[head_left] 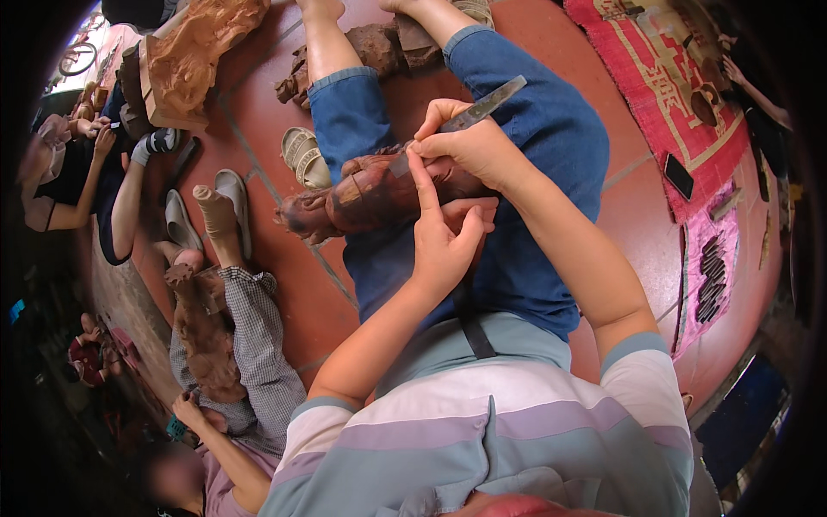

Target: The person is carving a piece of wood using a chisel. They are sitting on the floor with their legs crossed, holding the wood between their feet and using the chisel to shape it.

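A dark reddish-brown wooden carving [353, 196] lies across my lap, its knobbly end pointing left. My right hand [474, 153] grips a long flat grey metal blade [493, 103] above it. One end of the blade sticks out up and to the right; its squared other end rests on the carving. My left hand [444, 246] is against the carving's near side, with the index finger stretched up to the blade by my right fingertips. The other left fingers are curled at the carving and partly hidden.
Another person at lower left holds a brown carving [211, 345] between the legs. A large orange-brown carving [202, 56] stands upper left, and a dark one [370, 52] lies beyond my knees. At right are a red mat [642, 82], a phone [679, 177] and a pink cloth [696, 327] with dark tools.
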